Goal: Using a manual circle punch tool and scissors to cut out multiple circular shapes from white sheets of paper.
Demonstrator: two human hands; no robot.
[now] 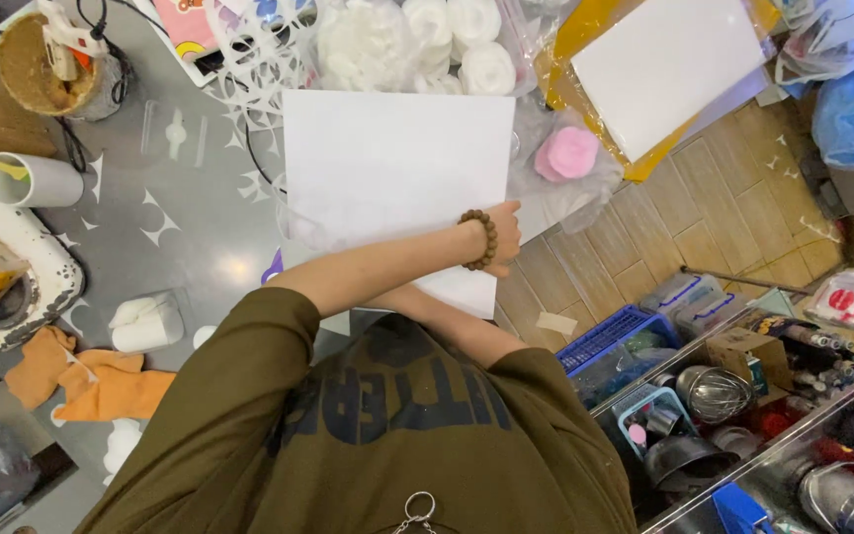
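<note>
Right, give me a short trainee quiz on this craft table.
1. True or false: the hand with the bead bracelet grips the white sheet at its edge.
2. What lies in the clear bag beside the sheet? A) a pink puff B) a blue cup C) a red ball
3. Fill in: the crumpled cloth on the table is ____.
Key: 1 true; 2 A; 3 orange.

An orange cloth lies on the grey table; a white cup stands nearby; a pink roll sits bagged.
</note>
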